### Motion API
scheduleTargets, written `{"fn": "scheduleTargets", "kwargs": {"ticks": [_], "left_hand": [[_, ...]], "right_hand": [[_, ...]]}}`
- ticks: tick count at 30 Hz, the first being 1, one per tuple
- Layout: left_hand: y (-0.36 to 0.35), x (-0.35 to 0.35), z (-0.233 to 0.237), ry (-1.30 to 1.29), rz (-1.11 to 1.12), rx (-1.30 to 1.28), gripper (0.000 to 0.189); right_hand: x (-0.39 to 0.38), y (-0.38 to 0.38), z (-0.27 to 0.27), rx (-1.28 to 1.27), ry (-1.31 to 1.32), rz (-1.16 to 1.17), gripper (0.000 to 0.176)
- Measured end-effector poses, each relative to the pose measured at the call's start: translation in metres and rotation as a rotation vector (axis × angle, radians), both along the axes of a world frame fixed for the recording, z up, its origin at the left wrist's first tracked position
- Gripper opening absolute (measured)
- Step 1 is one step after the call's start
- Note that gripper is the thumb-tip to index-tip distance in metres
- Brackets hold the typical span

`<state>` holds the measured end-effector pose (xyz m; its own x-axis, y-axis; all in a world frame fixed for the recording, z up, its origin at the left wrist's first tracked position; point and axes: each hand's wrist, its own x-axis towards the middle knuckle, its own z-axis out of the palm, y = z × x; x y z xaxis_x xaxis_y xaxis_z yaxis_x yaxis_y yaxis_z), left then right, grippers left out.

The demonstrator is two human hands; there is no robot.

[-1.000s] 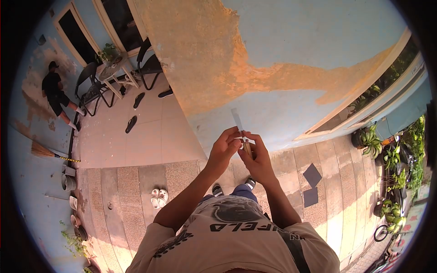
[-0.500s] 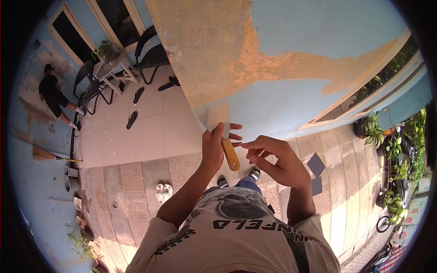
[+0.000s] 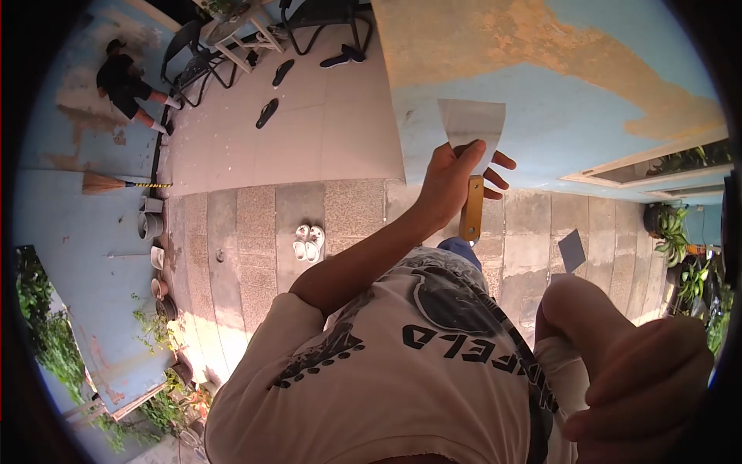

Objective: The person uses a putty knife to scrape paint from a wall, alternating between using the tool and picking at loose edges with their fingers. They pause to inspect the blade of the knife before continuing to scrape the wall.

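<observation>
My left hand (image 3: 456, 182) grips a putty knife (image 3: 473, 120) near the base of its blade, thumb lying along the metal. Its wide, flat blade points away from me toward the blue wall, and the yellowish handle (image 3: 471, 209) hangs below my palm. The other fingers of this hand are spread behind the knife. Close to the camera at the lower right, my right hand (image 3: 641, 387) is raised with its fingers curled in. Nothing shows in it, though its palm is hidden.
Ahead stands a blue wall (image 3: 471, 158) with a bare, peeled tan patch (image 3: 533, 39). White clogs (image 3: 308, 242) and a dark square tile (image 3: 571, 251) lie on the paving. Another person (image 3: 127, 85) faces the far left wall, near chairs (image 3: 197, 62) and a broom (image 3: 104, 183).
My right hand has left the putty knife and come up close to the camera at lower right. My left hand still holds the knife, now higher and farther right in view.
</observation>
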<state>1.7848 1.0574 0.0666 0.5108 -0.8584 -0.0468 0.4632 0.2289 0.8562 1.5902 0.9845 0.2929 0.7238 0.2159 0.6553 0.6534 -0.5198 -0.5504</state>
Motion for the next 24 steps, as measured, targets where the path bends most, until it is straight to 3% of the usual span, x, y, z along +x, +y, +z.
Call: {"fn": "scheduleTargets", "kwargs": {"ticks": [1, 3, 4, 5, 6, 8, 10, 12, 14, 15, 17, 19, 21, 22, 24], "left_hand": [[0.001, 0.0, 0.002, 0.0, 0.009, 0.016, 0.034], [0.003, 0.001, 0.003, 0.014, 0.016, 0.019, 0.036], [0.003, 0.001, 0.001, 0.031, 0.005, -0.002, 0.036], [0.002, 0.001, -0.002, 0.038, 0.004, 0.002, 0.035], [0.0, -0.001, -0.002, 0.076, 0.025, 0.021, 0.036], [-0.004, -0.003, -0.001, 0.052, 0.026, 0.074, 0.036], [-0.008, -0.009, 0.002, 0.035, 0.024, 0.114, 0.034], [-0.015, -0.016, 0.002, 0.019, -0.019, 0.11, 0.033], [-0.014, -0.013, -0.003, 0.011, -0.008, 0.125, 0.033], [-0.014, -0.014, -0.004, 0.032, -0.01, 0.127, 0.033], [-0.014, -0.013, -0.008, 0.07, -0.026, 0.125, 0.034], [-0.015, -0.01, -0.015, 0.086, -0.048, 0.114, 0.032], [-0.016, -0.011, -0.02, 0.092, -0.038, 0.129, 0.033], [-0.019, -0.009, -0.021, 0.087, -0.048, 0.137, 0.033], [-0.02, -0.008, -0.023, 0.092, -0.03, 0.133, 0.034]], "right_hand": [[0.004, 0.011, -0.001, 0.008, -0.006, 0.023, 0.021], [0.003, 0.044, -0.001, 0.125, 0.222, -0.559, 0.014], [0.016, 0.016, -0.002, 0.016, 0.396, -0.226, 0.009], [0.054, 0.029, -0.022, 0.113, 0.011, -0.106, 0.007], [0.074, 0.055, -0.036, 0.119, -0.127, -0.201, 0.017], [0.093, 0.08, -0.059, 0.157, -0.249, 0.021, 0.038], [0.097, 0.099, -0.05, 0.111, -0.149, 0.346, 0.028], [0.094, 0.118, -0.052, -0.017, -0.06, 0.425, 0.021], [0.087, 0.12, -0.049, -0.205, -0.052, 0.814, 0.051], [0.084, 0.11, -0.052, -0.226, -0.087, 0.857, 0.051], [0.08, 0.08, -0.065, -0.189, -0.597, 0.437, 0.038], [0.062, 0.064, -0.067, -0.101, -0.647, 0.306, 0.026], [0.048, 0.036, -0.068, -0.107, -0.938, 0.143, 0.013], [0.013, 0.03, -0.085, 0.015, -0.795, 0.072, 0.01], [0.02, 0.009, -0.081, 0.449, -1.175, -0.122, 0.022]]}}
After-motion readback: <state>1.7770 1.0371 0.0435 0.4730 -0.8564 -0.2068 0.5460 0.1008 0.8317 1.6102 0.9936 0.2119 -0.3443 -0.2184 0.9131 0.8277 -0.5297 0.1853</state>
